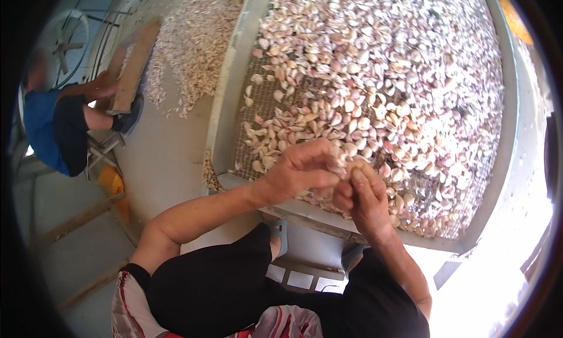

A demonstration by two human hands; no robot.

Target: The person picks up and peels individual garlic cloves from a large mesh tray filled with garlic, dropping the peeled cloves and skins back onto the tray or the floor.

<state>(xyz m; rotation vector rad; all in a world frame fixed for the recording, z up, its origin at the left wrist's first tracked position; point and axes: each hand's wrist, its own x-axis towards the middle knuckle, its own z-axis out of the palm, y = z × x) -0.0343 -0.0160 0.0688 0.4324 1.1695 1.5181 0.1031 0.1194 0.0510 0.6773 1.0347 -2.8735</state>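
Observation:
A large mesh-bottomed tray [219,118] with a pale rim stands in front of me, loaded with loose garlic cloves [375,68] in white and pinkish skins. Over its near part my two hands meet, fingertips almost touching. My left hand [300,169] is closed in a pinch on a small whitish garlic clove [340,162]. Thumb and bent fingers of my right hand [365,192] press together at the same clove, partly covering it. Whether loose skin is also between the fingers is too small to make out.
A big heap of garlic cloves [196,42] lies on the floor to the left of the tray. Beyond it, at far left, a person in a blue shirt [41,121] sits by a wooden board [138,65]. A wheel [71,45] stands behind them.

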